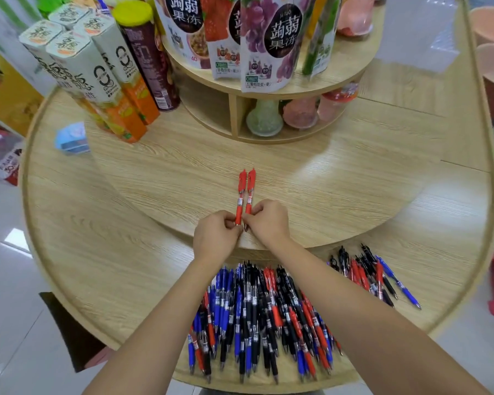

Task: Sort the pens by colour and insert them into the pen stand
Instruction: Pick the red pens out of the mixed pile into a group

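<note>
As left hand (216,234) and right hand (267,222) pinch their tips, two red pens (241,195) lie parallel.

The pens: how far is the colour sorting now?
Done: only two red plastic pens lie side by side on the raised wooden tier. In hand: the left hand and right hand pinch their lower ends. Left: the large mixed pile of blue, black and red pens, the smaller mixed pile beside it, and all inserting; no pen stand is visible.

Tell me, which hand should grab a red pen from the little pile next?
Probably the right hand. The little pile lies beside the right arm, while the left hand would have to cross over it.
</note>
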### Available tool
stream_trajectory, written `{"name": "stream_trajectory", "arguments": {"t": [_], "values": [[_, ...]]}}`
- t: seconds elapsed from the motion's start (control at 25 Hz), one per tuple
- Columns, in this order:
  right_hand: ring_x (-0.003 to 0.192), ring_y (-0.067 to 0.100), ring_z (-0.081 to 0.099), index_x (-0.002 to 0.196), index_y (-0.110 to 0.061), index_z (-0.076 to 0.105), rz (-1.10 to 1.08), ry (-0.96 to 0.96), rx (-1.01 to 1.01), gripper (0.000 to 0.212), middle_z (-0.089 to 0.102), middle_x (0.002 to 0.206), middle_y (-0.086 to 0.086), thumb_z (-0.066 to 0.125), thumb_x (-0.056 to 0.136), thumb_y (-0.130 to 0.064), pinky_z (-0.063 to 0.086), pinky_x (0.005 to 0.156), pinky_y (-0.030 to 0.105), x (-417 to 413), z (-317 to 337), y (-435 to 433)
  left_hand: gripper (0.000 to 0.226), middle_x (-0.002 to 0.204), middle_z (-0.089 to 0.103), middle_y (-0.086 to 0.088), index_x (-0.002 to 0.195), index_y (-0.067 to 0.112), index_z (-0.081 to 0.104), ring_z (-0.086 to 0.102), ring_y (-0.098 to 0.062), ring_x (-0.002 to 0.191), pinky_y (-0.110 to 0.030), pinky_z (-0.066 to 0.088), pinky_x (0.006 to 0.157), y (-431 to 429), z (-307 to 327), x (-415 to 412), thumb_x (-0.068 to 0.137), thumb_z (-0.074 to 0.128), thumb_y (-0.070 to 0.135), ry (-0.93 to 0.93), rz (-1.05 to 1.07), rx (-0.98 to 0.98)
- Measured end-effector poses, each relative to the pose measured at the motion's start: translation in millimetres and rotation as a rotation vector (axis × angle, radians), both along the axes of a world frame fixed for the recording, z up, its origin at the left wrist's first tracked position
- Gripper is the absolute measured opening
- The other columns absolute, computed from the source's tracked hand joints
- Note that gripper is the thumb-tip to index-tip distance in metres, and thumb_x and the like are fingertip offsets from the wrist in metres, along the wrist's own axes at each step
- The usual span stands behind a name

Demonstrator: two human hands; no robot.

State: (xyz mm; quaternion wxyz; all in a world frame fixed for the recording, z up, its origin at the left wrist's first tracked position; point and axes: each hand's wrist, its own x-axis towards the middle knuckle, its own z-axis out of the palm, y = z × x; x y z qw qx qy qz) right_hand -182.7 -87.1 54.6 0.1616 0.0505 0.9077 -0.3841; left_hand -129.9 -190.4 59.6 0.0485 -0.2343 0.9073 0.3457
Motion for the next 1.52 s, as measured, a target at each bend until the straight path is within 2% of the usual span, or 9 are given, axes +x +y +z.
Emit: {"name": "stream_trajectory", "arguments": {"t": [0.2, 0.4, 0.52, 0.68, 0.84, 0.96, 1.2, 1.36, 1.52], "values": [[0.070, 0.014, 0.058, 0.083, -0.010, 0.067, 0.052, -0.032, -0.136, 0.005, 0.062, 0.073, 0.000, 0.068, 0.083, -0.015, 0.044, 0.066, 0.026, 3, 12, 17, 0.022, 0.084, 0.071, 0.004, 0.102, 0.016, 0.071, 0.064, -0.012, 0.076, -0.026, 0.051, 0.069, 4, 5, 2, 0.084, 0.066, 0.030, 0.018, 0.004, -0.004], [0.082, 0.001, 0.057, 0.100, -0.018, 0.066, 0.216, 0.026, -0.098, 0.011, 0.062, 0.087, -0.012, 0.060, 0.090, -0.016, 0.046, 0.077, 0.013, 44, 42, 86, 0.021, 0.069, 0.066, 0.006, 0.105, 0.020, 0.067, 0.051, -0.007, 0.048, -0.018, 0.038, 0.042, 23, 25, 42, 0.095, 0.051, 0.029, 0.177, -0.087, -0.038], [0.078, -0.004, 0.057, 0.099, -0.023, 0.063, 0.182, -0.055, -0.030, 0.011, 0.062, 0.085, -0.014, 0.058, 0.091, -0.016, 0.048, 0.070, 0.011, 87, 24, 136, 0.013, 0.068, 0.061, 0.011, 0.095, 0.023, 0.064, 0.055, -0.001, 0.054, -0.015, 0.048, 0.049, 64, 7, 87, 0.094, 0.053, 0.027, 0.004, -0.165, 0.167], [0.070, 0.004, 0.058, 0.089, -0.022, 0.061, 0.145, -0.240, 0.186, 0.006, 0.061, 0.076, -0.009, 0.059, 0.091, -0.017, 0.055, 0.071, 0.027, 137, -41, 174, 0.021, 0.074, 0.064, 0.013, 0.092, 0.023, 0.065, 0.062, -0.002, 0.068, -0.021, 0.055, 0.065, 119, -50, 139, 0.088, 0.059, 0.043, -0.327, -0.219, 0.174], [0.066, 0.009, 0.059, 0.087, -0.021, 0.055, 0.186, -0.286, 0.342, 0.007, 0.061, 0.074, -0.006, 0.059, 0.091, -0.025, 0.053, 0.065, 0.029, 161, -78, 181, 0.038, 0.061, 0.059, 0.007, 0.065, 0.024, 0.057, 0.054, -0.008, 0.058, -0.024, 0.043, 0.050, 154, -74, 165, 0.081, 0.060, 0.058, -0.555, -0.231, 0.100], [0.071, 0.013, 0.058, 0.097, -0.014, 0.057, 0.217, -0.263, 0.412, 0.014, 0.064, 0.085, 0.000, 0.057, 0.093, -0.028, 0.048, 0.062, 0.028, 165, -85, 176, 0.049, 0.054, 0.048, 0.006, 0.056, 0.020, 0.045, 0.050, -0.013, 0.056, -0.025, 0.030, 0.044, 168, -86, 174, 0.079, 0.060, 0.061, -0.611, -0.192, 0.065], [0.088, 0.016, 0.064, 0.108, -0.008, 0.055, 0.270, -0.252, 0.532, 0.021, 0.067, 0.101, 0.003, 0.050, 0.097, -0.025, 0.030, 0.047, 0.020, 167, -90, 173, 0.042, 0.066, 0.050, 0.006, 0.068, 0.019, 0.045, 0.055, -0.017, 0.070, -0.027, 0.033, 0.049, 180, -100, 173, 0.084, 0.058, 0.056, -0.570, -0.097, 0.028], [0.077, 0.019, 0.065, 0.095, -0.009, 0.061, 0.245, -0.281, 0.509, 0.020, 0.068, 0.088, 0.007, 0.052, 0.096, -0.027, 0.051, 0.061, 0.028, 164, -92, 174, 0.022, 0.073, 0.062, 0.001, 0.073, 0.017, 0.059, 0.062, -0.020, 0.077, -0.026, 0.044, 0.062, 186, -103, 174, 0.084, 0.062, 0.037, -0.547, 0.014, 0.118], [0.057, 0.018, 0.056, 0.067, -0.012, 0.054, 0.194, -0.292, 0.432, 0.022, 0.058, 0.063, 0.003, 0.053, 0.088, -0.018, 0.052, 0.056, 0.028, 167, -89, 179, 0.016, 0.063, 0.061, 0.006, 0.064, 0.021, 0.060, 0.056, -0.011, 0.063, -0.023, 0.041, 0.057, 191, -92, 176, 0.079, 0.061, 0.025, -0.502, 0.146, 0.250]]}}
